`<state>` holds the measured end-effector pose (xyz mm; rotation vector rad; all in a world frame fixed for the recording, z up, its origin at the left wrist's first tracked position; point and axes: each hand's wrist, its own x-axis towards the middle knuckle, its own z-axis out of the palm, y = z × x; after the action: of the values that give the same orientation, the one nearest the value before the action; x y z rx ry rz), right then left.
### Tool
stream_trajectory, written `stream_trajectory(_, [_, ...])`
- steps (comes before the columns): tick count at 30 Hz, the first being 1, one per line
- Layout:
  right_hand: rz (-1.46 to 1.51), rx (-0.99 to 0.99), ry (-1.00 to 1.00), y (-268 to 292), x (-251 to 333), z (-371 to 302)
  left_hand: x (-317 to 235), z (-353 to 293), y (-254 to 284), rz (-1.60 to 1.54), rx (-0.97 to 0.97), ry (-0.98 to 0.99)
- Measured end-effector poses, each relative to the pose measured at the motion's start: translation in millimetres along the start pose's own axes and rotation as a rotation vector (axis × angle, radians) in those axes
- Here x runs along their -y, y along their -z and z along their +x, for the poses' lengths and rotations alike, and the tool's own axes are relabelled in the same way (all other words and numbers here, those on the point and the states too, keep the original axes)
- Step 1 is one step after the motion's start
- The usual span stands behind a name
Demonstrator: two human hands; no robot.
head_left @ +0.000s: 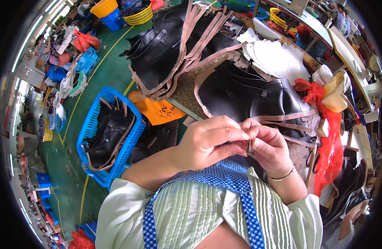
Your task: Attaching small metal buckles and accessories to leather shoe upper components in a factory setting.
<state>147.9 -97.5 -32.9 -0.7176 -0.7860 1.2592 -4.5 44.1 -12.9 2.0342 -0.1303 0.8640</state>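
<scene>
L hand (pixel 211 139) & R hand (pixel 270 146) meet in front of chest. Fingers of both pinched round small, narrow, toothed dark-and-tan piece (pixel 250 147), poss. zip part; mostly hidden, can't tell which hand bears main grip. Just beyond: black leather-like panels w/ pinkish-beige toothed zip tape on edges (pixel 236 91), on speckled grey-brown table (pixel 186 94). Similar stack of black panels (pixel 157 56) farther up-left.

Risks (my read): contact pt tiny, so slight slip = piece drops onto blue-white checked apron (pixel 207 174) or green floor (pixel 68 170), hard to find; uneven pull cd skew teeth; tape ends nr R hand cd snag.
</scene>
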Motion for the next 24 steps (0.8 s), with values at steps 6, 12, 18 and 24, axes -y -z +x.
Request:
stream_trajectory(6, [-0.3, 0.018, 0.124, -4.5, 4.3, 5.2, -7.0, -5.6, 5.7, 0.2, -0.043, -0.04])
stream_trajectory(12, [-1.651, -0.105, 0.681, -24.8, 19.3, -11.1, 6.5, -15.6, -5.1, -0.556, 0.017, 0.296])
stream_trajectory(18, [-1.492, -0.116, 0.564, -19.7, -1.7, -11.8, 10.4, -28.0, -21.1, -0.332, -0.181, 0.296])
stream_trajectory(24, [-1.284, -0.285, 0.585, -18.5, -19.7, -10.2, 3.6, -29.4, -13.1, -0.491, -0.199, 0.444])
